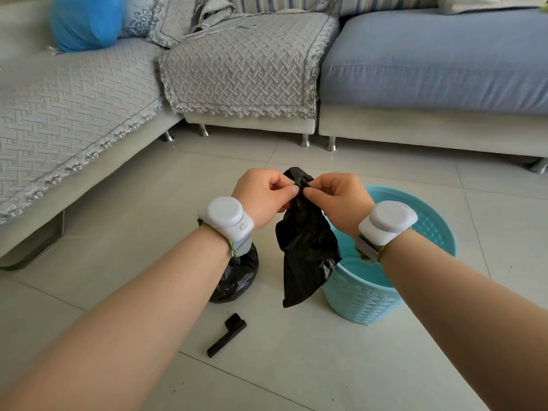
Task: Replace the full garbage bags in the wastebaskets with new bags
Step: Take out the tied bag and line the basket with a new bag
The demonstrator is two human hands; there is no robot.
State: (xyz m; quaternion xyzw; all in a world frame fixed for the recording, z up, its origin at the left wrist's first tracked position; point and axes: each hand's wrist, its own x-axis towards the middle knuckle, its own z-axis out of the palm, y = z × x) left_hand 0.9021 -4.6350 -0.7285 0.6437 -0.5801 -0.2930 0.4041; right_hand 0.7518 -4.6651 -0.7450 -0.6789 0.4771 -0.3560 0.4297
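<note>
A new black garbage bag (307, 247) hangs crumpled in the air over the floor. My left hand (262, 195) and my right hand (338, 200) both pinch its top edge, fingertips close together. Just right of and below the bag stands a light blue wastebasket (415, 292) with no bag in it. A full, tied black garbage bag (237, 277) sits on the tiles to the left, partly hidden behind my left wrist. A black roll of bags (226, 335) lies on the floor in front.
A grey corner sofa (231, 72) with a patterned cover runs along the back and left. Its blue seat cushion (439, 57) is at the right, and a blue bundle (86, 22) lies on it at the far left. Pale floor tiles (296, 366) lie below.
</note>
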